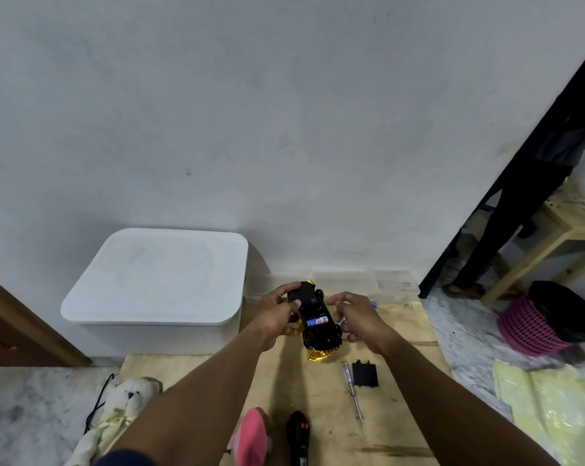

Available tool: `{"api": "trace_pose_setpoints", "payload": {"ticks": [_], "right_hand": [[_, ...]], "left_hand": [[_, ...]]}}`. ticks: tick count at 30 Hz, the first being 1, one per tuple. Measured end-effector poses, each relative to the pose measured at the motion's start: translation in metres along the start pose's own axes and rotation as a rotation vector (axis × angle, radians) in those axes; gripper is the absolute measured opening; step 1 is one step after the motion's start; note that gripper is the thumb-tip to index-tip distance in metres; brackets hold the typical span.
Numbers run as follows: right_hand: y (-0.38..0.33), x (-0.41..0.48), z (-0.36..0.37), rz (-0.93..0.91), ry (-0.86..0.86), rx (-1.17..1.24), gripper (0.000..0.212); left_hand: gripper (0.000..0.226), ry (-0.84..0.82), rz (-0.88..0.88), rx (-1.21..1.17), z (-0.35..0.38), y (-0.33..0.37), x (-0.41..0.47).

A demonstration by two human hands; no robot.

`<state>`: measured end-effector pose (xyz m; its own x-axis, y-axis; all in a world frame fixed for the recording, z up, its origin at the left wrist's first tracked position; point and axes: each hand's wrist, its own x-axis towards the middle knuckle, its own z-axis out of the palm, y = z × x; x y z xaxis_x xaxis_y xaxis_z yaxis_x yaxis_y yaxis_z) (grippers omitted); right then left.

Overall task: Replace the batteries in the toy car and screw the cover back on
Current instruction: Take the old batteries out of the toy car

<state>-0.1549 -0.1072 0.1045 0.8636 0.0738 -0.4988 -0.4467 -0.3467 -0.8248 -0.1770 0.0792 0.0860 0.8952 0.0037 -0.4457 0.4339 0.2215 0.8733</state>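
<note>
A pale plywood board [405,334] lies on a grey-veined marble floor [32,405] against a plain white wall [284,129], with a white lidded plastic box [156,277] to its left and a pink mesh basket lined with a black bag [533,327] off to the right. Above the far part of the board, the gold-and-black toy car [319,344] is held upside down, its battery bay uncovered and a blue-and-white battery [314,321] lying inside. The left hand [277,307] grips the car's far end, fingers curled over it and thumb on the underside. The right hand [355,314] sits just beside the car's other flank with fingers loosely curled; whether it holds anything cannot be told. The flat black battery cover [365,375] and a slim clear-handled screwdriver [353,393] lie side by side on the board nearer the person.
</note>
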Motion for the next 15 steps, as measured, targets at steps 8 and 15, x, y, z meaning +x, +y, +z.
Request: {"api": "trace_pose_setpoints", "payload": {"ticks": [8,15], "right_hand": [[0.004,0.002,0.018,-0.226,0.192,-0.56,0.013],[-0.006,0.007,0.029,-0.123,0.306,-0.431,0.011]], "left_hand": [[0.037,0.084,0.027,-0.034,0.009,-0.005,0.005],[0.04,0.2,0.108,-0.036,0.02,-0.005,0.008]]}}
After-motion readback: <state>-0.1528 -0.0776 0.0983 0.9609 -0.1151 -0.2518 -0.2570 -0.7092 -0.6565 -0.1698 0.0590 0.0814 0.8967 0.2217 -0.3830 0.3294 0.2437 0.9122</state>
